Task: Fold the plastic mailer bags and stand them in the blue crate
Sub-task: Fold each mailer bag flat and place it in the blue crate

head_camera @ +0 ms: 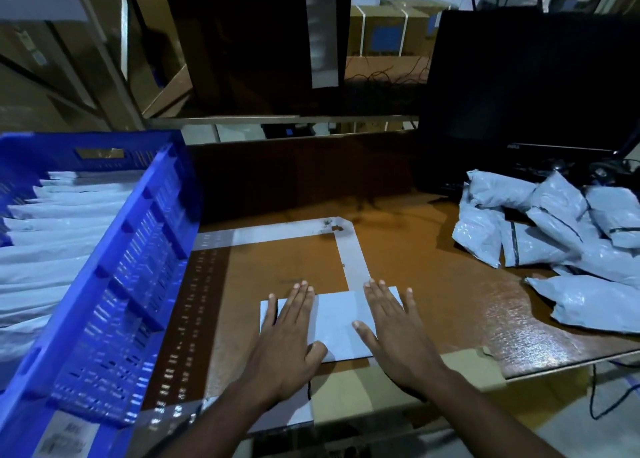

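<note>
Your left hand (287, 333) and right hand (394, 333) both lie flat on the folded mailer bag (337, 322), fingers straight and slightly apart, pressing it to the worktop (433, 284) near its front edge. The bag's far edge meets the taped strip (353, 253) marking a corner on the surface. Just left, the blue crate (138, 250) stands with folded bags (52, 236) upright inside. Bare worktop lies between your right hand and the loose heap of mailers (554, 229) at the right, before the dark monitor (533, 77).
</note>
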Demonstrator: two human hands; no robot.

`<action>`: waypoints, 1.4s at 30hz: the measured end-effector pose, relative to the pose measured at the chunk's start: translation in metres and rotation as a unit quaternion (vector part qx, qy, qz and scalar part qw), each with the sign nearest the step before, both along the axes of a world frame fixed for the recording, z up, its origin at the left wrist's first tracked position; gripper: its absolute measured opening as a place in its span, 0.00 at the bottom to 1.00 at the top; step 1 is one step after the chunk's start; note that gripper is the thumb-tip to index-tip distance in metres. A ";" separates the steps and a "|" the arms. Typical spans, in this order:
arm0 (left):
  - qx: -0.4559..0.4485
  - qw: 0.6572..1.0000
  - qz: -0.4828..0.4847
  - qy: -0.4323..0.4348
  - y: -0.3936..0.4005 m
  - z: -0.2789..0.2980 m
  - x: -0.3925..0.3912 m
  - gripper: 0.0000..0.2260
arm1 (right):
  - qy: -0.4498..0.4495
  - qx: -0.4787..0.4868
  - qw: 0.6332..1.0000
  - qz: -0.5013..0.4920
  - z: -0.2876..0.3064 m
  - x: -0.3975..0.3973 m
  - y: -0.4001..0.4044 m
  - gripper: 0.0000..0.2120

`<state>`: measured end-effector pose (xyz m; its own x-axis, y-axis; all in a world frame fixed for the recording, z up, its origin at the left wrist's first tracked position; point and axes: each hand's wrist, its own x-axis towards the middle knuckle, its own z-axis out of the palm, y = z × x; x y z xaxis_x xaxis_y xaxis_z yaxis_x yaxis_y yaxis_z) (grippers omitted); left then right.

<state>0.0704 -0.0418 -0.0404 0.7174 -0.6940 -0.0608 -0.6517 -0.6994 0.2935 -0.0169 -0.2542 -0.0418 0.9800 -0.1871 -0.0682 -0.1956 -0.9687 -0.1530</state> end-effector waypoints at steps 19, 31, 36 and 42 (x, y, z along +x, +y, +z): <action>0.000 0.998 -0.044 -0.052 0.006 -0.013 -0.012 0.31 | -0.038 -0.013 0.998 0.057 -0.015 -0.007 0.023 0.29; -0.012 0.999 -0.002 -0.039 -0.005 0.002 0.003 0.38 | -0.059 0.023 0.998 0.028 -0.002 0.012 0.025 0.32; 0.013 0.999 0.017 -0.040 0.006 -0.014 0.000 0.41 | -0.014 0.031 0.999 0.011 -0.011 -0.001 0.015 0.41; 0.024 0.998 0.027 -0.047 0.006 -0.011 0.001 0.38 | 0.001 0.019 1.000 -0.005 -0.004 -0.004 0.002 0.46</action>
